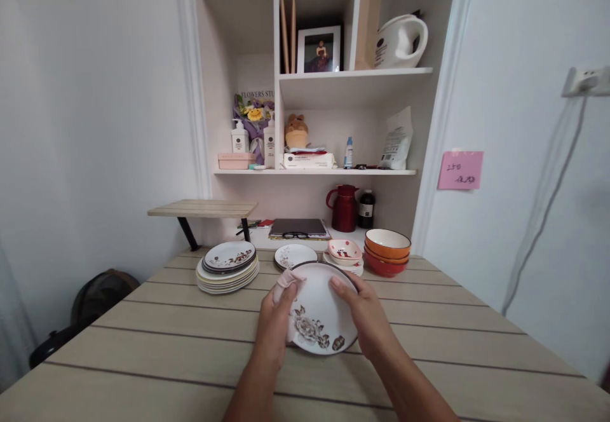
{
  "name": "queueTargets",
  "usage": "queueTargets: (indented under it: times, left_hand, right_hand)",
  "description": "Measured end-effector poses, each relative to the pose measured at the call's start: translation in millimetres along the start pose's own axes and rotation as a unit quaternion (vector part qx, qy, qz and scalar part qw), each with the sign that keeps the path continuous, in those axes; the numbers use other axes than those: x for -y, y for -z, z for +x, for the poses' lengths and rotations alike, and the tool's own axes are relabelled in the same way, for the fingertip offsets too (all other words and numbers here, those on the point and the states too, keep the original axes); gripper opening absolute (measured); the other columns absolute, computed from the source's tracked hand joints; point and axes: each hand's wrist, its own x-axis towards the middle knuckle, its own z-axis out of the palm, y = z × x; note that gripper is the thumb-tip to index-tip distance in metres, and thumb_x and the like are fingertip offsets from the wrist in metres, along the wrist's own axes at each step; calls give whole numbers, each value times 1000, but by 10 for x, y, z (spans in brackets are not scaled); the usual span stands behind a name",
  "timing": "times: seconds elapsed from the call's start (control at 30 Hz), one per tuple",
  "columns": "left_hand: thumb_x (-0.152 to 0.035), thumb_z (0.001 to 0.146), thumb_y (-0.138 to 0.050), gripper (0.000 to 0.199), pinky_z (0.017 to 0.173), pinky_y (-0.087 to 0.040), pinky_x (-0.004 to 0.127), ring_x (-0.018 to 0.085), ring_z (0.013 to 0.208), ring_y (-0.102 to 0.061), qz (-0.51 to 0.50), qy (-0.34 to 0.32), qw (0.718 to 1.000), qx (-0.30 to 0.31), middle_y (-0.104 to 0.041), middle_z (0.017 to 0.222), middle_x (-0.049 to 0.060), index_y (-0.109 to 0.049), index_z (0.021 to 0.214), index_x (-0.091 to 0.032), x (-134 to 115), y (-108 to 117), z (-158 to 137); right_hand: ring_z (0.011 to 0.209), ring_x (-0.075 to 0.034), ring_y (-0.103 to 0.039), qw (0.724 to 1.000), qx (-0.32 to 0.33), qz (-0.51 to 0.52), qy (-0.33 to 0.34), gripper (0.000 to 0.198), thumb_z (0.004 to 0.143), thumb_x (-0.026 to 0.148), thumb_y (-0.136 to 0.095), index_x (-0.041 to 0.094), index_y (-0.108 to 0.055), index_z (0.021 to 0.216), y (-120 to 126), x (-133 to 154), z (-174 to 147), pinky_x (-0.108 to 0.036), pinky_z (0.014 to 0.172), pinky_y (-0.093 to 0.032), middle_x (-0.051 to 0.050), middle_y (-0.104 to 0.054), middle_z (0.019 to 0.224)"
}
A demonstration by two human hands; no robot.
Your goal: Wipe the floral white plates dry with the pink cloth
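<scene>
Around plate [326,304] — left grip [273,320] closed over cloth [288,278], right grip [369,317] closed.

Floral plate [321,304] and pale cloth [288,278] in both hands [369,314] over slatted table [190,352]

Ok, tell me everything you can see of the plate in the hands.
The plate is round and white with a dark rim, glossy and ceramic-looking. A brown flower-and-leaf print covers the lower part of its face, which is turned toward the camera. It is held in front of the stacked dishes; whether its lower edge touches the table is unclear. The left hand grips its left side through a pale cloth; the right hand grips the right, thumb on the face.
</scene>
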Motion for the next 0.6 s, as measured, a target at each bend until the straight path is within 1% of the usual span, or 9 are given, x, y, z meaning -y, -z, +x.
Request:
queueTargets:
  times: [0.07, 0.13, 0.2, 0.3, 0.4, 0.5, 0.6]
  left_hand:
    - [-48, 67, -77, 59, 79, -54, 33, 27, 89, -70, -18, 5, 1000, -9, -75, 91, 13, -67, 111, -11, 24, -23, 1]
    - [-49, 67, -77, 61, 81, -54, 34, 27, 90, -70, -50, 9, 999, -12, -75, 94, 13, -65, 114, -12, 58, -56, -2]
    - [-49, 69, -75, 62, 84, -54, 35, 26, 92, -70, -85, 8, 996, -8, -74, 99, 14, -63, 118, -13, 95, -97, -11]
    - [-48, 70, -75, 63, 88, -53, 35, 26, 97, -69, -129, 4, 992, 5, -73, 106, 13, -60, 123, -17, 134, -168, -41]
    - [-46, 70, -76, 61, 88, -54, 36, 26, 100, -68, -162, 25, 987, 2, -72, 111, 12, -60, 123, -20, 148, -238, -90]
    - [-45, 72, -75, 56, 88, -54, 35, 27, 106, -66, -182, 41, 982, 4, -70, 116, 13, -63, 120, -19, 159, -287, -134]
    - [-43, 73, -75, 53, 88, -54, 34, 26, 107, -66, -181, 40, 983, -2, -69, 118, 12, -63, 118, -19, 173, -286, -140]
  right_hand:
    - [76, -25, -70, 1000, -12, 22, 4, 48, 66, 44, -77, 17, -71, 106, -13, -31, 4, -34, 67, -54, -8, -77, 91]
    - [77, -26, -70, 998, -38, 58, -2, 53, 65, 44, -78, 17, -69, 111, -27, -55, 14, -36, 69, -56, -8, -77, 92]
    - [78, -27, -71, 993, -71, 91, -5, 60, 63, 44, -79, 17, -66, 116, -42, -70, 26, -37, 70, -57, -8, -77, 94]
    - [81, -29, -71, 989, -100, 113, -7, 69, 61, 44, -80, 16, -62, 122, -61, -83, 36, -39, 70, -58, -9, -76, 97]
    - [86, -30, -71, 983, -118, 138, -5, 73, 62, 44, -79, 17, -59, 127, -85, -98, 33, -38, 71, -59, -11, -75, 104]
    - [91, -29, -71, 975, -136, 174, 6, 77, 64, 43, -78, 20, -53, 133, -111, -116, 24, -38, 73, -59, -11, -72, 113]
    - [93, -28, -70, 976, -130, 175, -2, 77, 67, 43, -76, 22, -50, 136, -123, -119, 19, -38, 74, -59, -9, -71, 116]
